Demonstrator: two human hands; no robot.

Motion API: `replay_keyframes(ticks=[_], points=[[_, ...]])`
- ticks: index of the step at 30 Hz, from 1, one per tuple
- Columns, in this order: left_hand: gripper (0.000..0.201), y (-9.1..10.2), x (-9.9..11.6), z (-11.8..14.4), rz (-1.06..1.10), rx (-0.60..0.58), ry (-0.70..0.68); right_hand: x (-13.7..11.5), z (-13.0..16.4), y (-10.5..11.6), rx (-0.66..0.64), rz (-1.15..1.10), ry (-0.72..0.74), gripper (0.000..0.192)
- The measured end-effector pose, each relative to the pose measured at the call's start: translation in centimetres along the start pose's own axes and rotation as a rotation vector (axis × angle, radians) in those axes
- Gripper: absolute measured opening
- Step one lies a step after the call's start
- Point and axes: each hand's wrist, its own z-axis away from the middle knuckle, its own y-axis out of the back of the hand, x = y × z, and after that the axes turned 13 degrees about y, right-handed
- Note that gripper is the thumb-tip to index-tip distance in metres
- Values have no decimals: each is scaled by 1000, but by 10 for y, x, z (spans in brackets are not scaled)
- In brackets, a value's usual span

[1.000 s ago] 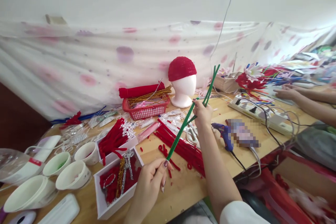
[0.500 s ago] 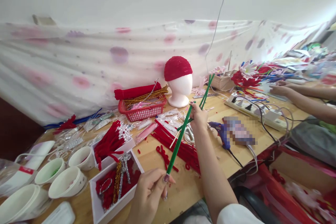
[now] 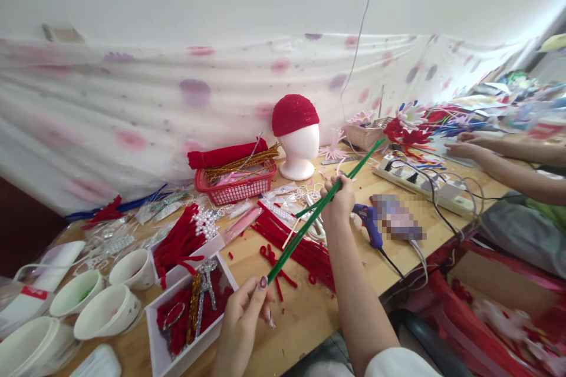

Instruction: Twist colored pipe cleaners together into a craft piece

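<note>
A long green pipe cleaner [image 3: 318, 212] stretches above the worktop [image 3: 305, 312], pinched at its near end by my left hand [image 3: 243, 324] and clenched farther up by my right hand [image 3: 338, 197], both grips closed on it. A second before, the stem stood steeply, its far tip high near the foam head; now it lies much flatter, the tip swung out to the right toward the power strip [image 3: 420, 179]. My left hand has dropped a little lower and nearer to me.

Just beneath the stem lie red pipe cleaners [image 3: 305, 247] in a loose row, with a blue glue gun [image 3: 369, 221] just right of my right hand. A white tray [image 3: 177, 353] of red and silver trimmings sits beside my left hand, paper cups [image 3: 106, 312] to its left. Farther back stand a red basket [image 3: 236, 185] and a foam head [image 3: 300, 147] in a red cap. Another person's hands [image 3: 464, 147] rest at the far right. A spotted cloth [image 3: 177, 100] hangs along the white wall.
</note>
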Motion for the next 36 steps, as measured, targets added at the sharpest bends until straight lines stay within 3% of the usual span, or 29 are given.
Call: replay_keyframes(ticks=[6,10,14,17,24,28,32,36], points=[[58,-3,-3,8,31,38,-99,5,10,0,-14,5,27,25],[54,-11,-7,11,181,218,-175,9,17,0,16,-1,69,25],[48,-18,-9,13,187,340,-248,6,20,-3,81,-11,122,29],[44,-13,-10,8,144,346,-254,3,18,-5,82,-24,126,33],[43,-1,-14,-7,120,226,-204,1,20,-6,34,-77,25,36],[44,-4,-12,-1,82,300,-215,-1,23,-4,-12,-92,-37,47],[45,-2,-10,5,-108,455,-360,0,18,-2,-22,-75,-60,54],[38,5,-15,2,-396,561,-639,-1,12,0,9,-55,-15,57]])
